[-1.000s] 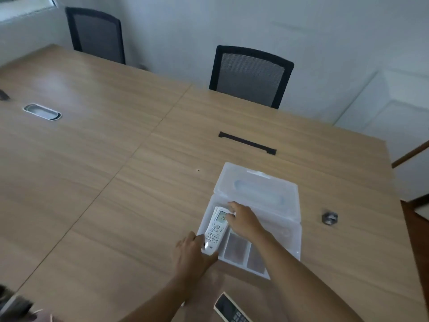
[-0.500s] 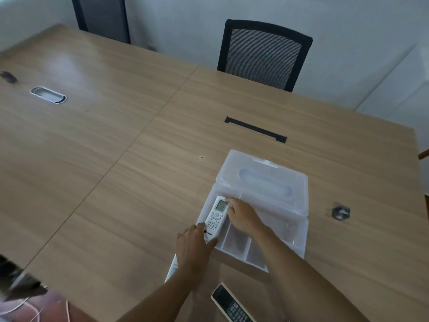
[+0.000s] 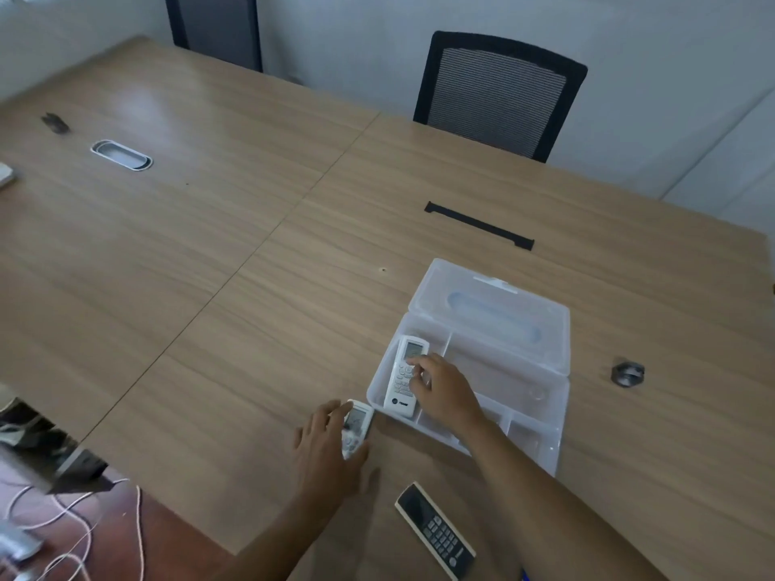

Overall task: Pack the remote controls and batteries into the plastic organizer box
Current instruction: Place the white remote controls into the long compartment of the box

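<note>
The clear plastic organizer box lies open on the wooden table, its lid folded back. A white remote lies in the long left compartment, screen end away from me. My right hand rests on it, fingertips curled on its buttons. Just left of the box, a second white remote lies on the table under the thumb and fingers of my left hand. A black remote lies near the table's front edge. My right forearm hides part of the small front compartments.
A small metal ring-shaped object sits right of the box. A black cable slot lies beyond the box, an oval grommet at far left. A mesh chair stands behind the table. White cables lie on the floor.
The white remote now lies flat in the box's left compartment. My right hand slid from its top to its middle. My left hand left it and came down on the second white remote.
</note>
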